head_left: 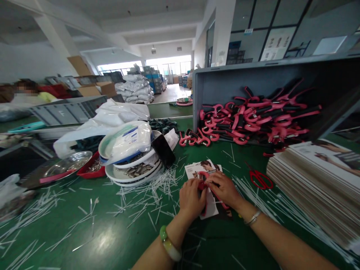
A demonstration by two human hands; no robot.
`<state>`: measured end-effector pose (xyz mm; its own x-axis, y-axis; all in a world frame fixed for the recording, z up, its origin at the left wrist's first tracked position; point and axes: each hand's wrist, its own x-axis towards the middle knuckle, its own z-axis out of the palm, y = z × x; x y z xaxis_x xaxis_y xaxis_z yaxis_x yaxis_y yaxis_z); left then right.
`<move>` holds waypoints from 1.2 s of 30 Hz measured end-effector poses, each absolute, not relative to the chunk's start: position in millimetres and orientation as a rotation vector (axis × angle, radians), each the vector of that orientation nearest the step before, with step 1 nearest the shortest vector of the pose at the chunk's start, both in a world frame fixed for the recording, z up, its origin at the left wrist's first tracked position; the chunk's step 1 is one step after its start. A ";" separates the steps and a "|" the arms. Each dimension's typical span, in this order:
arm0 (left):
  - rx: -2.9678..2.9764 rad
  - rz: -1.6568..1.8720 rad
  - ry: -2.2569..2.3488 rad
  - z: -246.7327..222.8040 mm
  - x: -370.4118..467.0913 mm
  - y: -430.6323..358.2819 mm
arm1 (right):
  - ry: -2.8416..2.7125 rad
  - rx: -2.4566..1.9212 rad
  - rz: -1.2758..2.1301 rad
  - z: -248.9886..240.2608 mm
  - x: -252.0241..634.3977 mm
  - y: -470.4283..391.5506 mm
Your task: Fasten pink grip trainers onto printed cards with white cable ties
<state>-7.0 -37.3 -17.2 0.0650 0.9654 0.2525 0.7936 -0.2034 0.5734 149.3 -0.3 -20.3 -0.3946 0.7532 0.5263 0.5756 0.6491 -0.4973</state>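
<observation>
From where I stand, the phone (163,150) leans on the piled bowls (123,183), and a knock could send it sliding into the loose white ties (159,183). The left hand (192,198) has its fingers curled round a pink hand grip (203,173), which lies over a printed card (190,170); pressing hard there might crease the card. The right hand (223,187) bunches its fingers against the same grip; I can't tell exactly what the tips pinch. Red scissors (261,180) lie near that wrist, where a careless reach could snag them.

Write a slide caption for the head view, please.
Left hand and right hand hold a pink tool over printed card, near a crate of similar tools.
</observation>
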 end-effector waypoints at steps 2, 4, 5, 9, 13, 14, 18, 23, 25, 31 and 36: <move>2.001 0.824 1.845 -16.5 -3.9 -38.3 | -2.266 -1.011 0.196 -17.1 150.2 -7.2; 1.975 0.822 1.863 -15.1 -1.9 -38.2 | -2.403 -1.035 0.124 -13.0 150.7 -15.1; 1.977 0.822 1.854 -14.6 -1.8 -37.7 | -2.459 -1.053 0.102 -11.1 150.7 -18.9; 1.989 0.791 1.847 -12.5 -6.1 -31.8 | -2.527 -1.134 0.039 -7.3 150.2 -28.6; 2.024 0.643 1.859 -4.8 -10.0 -21.7 | -2.424 -1.096 0.052 -9.2 153.6 -29.0; 2.039 0.605 1.864 -2.3 -9.7 -19.6 | -2.415 -1.065 0.070 -9.8 154.9 -28.4; 2.122 0.504 1.914 4.9 -4.2 -15.0 | -2.425 -1.007 0.193 -9.4 158.3 -24.9; 2.241 0.604 1.816 5.3 -7.1 -16.0 | -2.478 -1.078 0.321 5.5 163.5 -23.6; 2.188 0.806 1.808 3.2 -18.2 -21.0 | -2.540 -1.092 0.305 13.0 168.2 -29.2; 1.655 0.992 1.738 -18.6 -60.7 -52.7 | -2.771 -1.291 -0.133 13.6 170.8 -57.5; 1.414 0.969 1.446 -38.0 -57.5 -67.4 | -2.785 -1.187 -0.303 9.2 157.3 -71.3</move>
<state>-57.5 -67.4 -38.0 0.0225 0.9978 -0.0627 0.3214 0.0522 0.9455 157.3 -71.3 9.2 -0.6915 0.7027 0.1676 0.7223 0.6766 0.1433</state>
